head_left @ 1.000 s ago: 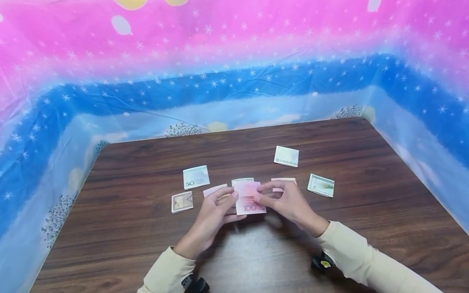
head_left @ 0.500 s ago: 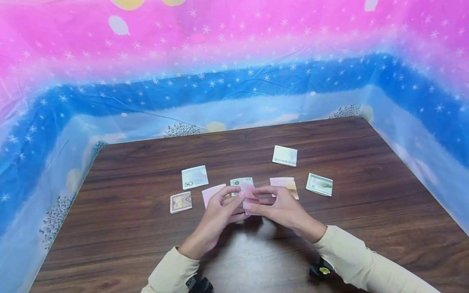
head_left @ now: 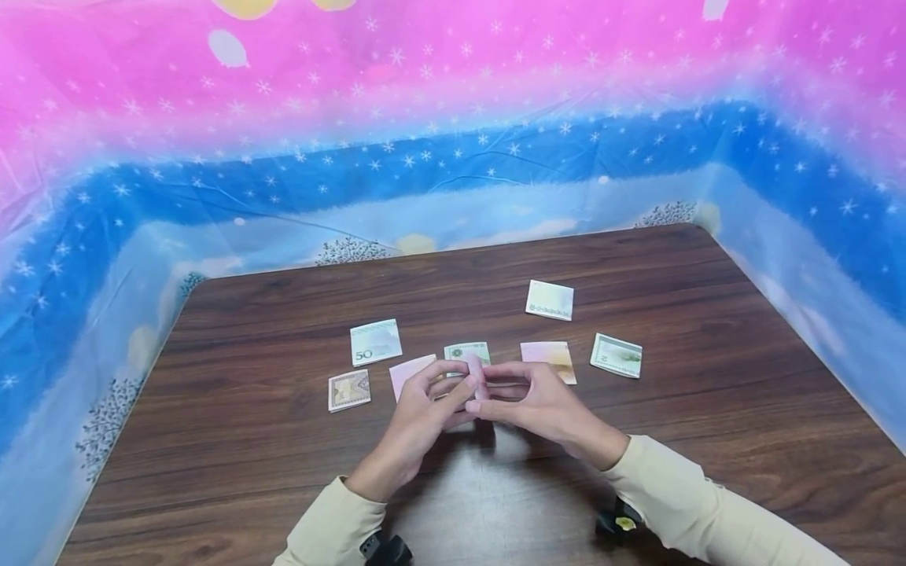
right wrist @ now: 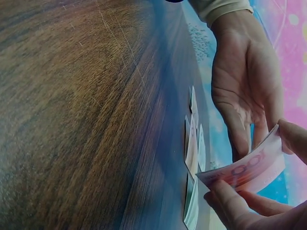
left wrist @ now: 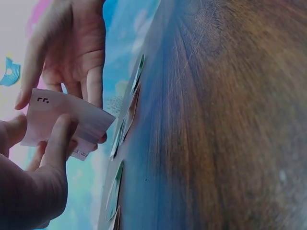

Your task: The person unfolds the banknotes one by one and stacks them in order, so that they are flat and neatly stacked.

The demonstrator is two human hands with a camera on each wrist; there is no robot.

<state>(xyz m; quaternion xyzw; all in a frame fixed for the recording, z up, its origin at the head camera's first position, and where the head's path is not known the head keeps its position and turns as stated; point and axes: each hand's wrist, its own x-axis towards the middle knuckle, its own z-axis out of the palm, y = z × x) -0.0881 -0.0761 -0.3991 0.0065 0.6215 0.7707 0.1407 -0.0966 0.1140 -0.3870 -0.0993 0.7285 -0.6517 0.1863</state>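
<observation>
A pink 100 banknote, folded small, is held up between both hands above the table and appears almost edge-on in the head view. My left hand pinches it from the left, its thumb and fingers at the paper. From the right, my right hand grips it by thumb and fingers. The right wrist view shows the note's printed face, slightly bowed. Its paler side faces the left wrist camera. Just beyond the fingers lies a green folded banknote, partly covered by the hands.
Folded banknotes lie on the dark wooden table: a 50 note, a brown note and a pink note on the left. A pale note, a pink-yellow note and a green note lie right. A patterned curtain surrounds the table.
The 100 note has turned from face-on to nearly edge-on in the head view. The hands have drawn closer together, uncovering more of the green and pink-yellow notes behind them.
</observation>
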